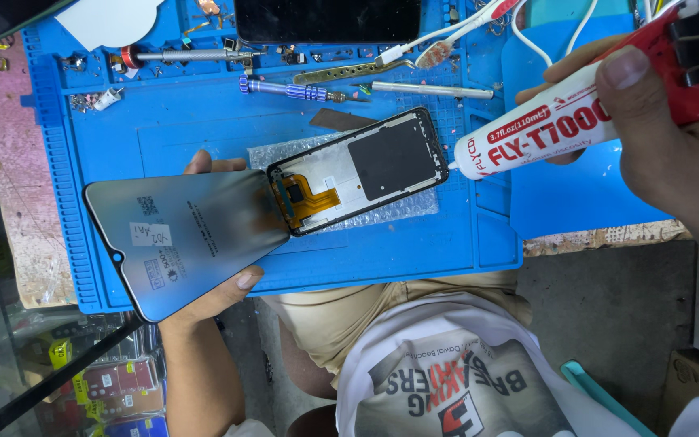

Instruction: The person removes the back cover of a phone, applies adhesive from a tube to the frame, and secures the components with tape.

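In the head view, our right hand (673, 137) at upper right has its fingers closed around the glue tube (560, 129), nozzle pointing left, just beside the phone frame (357, 170) at centre. Our left hand (212, 283) grips the screen panel (180, 239) at lower left.

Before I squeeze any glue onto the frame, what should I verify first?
1. Display panel held open, clear of the phone frame, by the left hand: ok.
2. Orange flex cable links panel and frame, curved rather than stretched: ok.
3. Glue tube gripped in the right hand, nozzle close to the frame's end: ok.
4. Nozzle tip open and unclogged: cannot tell.
5. Frame lying flat on the bubble wrap on the blue mat: ok.
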